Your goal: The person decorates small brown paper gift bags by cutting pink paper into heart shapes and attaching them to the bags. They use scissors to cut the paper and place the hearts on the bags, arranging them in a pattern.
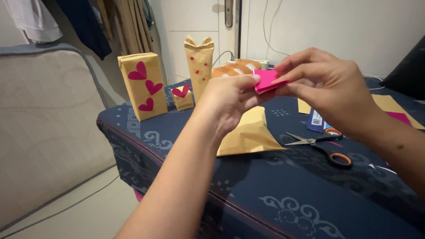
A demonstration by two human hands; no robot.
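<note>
Both hands hold a small folded piece of pink paper (265, 80) above the table. My left hand (228, 99) pinches its left edge with thumb and fingers. From the right, my right hand (330, 84) grips the paper's other side between thumb and forefinger. A brown paper bag-shaped piece (250, 135) lies on the dark blue patterned tablecloth (274, 190) just beneath my left hand. Scissors with black and orange handles (325, 148) lie open to the right of it.
At the table's far left stand a large brown wrapped box with pink hearts (142, 86), a small one (183, 98) and a tall dotted one (199, 62). Brown paper with a pink scrap (396, 110) lies far right. A grey mattress (40, 132) leans at left.
</note>
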